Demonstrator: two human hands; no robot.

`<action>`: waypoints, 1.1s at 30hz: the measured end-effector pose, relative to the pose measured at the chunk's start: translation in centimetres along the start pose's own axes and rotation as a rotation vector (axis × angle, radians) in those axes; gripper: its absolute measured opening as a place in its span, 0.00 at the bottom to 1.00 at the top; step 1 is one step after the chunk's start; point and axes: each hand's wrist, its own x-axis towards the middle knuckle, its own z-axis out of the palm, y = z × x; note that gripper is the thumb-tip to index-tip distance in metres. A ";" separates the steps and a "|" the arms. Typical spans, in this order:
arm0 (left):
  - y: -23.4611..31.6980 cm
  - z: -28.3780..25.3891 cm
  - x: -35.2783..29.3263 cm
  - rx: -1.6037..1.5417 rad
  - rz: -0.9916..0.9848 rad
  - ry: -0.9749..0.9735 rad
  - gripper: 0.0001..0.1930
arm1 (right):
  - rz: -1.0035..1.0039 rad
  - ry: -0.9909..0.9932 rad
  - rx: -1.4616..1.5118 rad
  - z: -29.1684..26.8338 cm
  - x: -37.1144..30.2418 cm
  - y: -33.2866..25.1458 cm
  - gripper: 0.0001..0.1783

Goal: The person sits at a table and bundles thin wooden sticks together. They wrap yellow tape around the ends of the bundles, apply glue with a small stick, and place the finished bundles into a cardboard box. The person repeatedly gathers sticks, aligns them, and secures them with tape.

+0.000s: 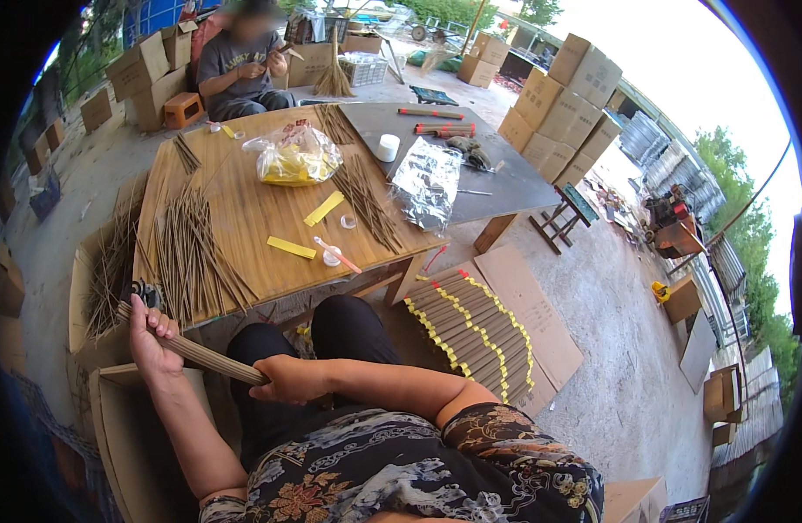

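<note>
My left hand [157, 338] is closed around one end of a bundle of thin brown sticks [211, 356], which look like incense sticks. The other end sits in the closed fist of my right hand [287, 379], over my lap. The bundle slants down to the right, in front of the wooden table [253, 235]. Just beyond my left hand is a small dark object [145, 293] that I cannot make out. Loose brown sticks [196, 253] spread over the near left of the table. Yellow paper strips [291, 247] lie in its middle, beside a small white-lidded pot [332, 255] with a brush-like stick across it.
A plastic bag [296, 157] of yellow strips sits on the table. Banded stick bundles [466, 331] lie on flattened cardboard [527, 305] at right. Open cartons [113, 383] stand by my left arm. A seated person [248, 74] works across the table. Stacked boxes [562, 109] stand far right.
</note>
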 end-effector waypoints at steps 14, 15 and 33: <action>0.1 0.8 0.1 -0.081 0.049 -0.132 0.14 | -0.032 0.118 -0.169 0.5 0.4 -0.4 0.14; 0.2 0.2 -0.3 -0.095 0.065 -0.164 0.13 | -0.038 0.096 -0.242 0.4 0.7 -0.4 0.15; -4.8 1.1 -5.2 -0.142 -0.088 -0.323 0.17 | -0.026 0.218 -0.312 0.7 1.0 -1.1 0.18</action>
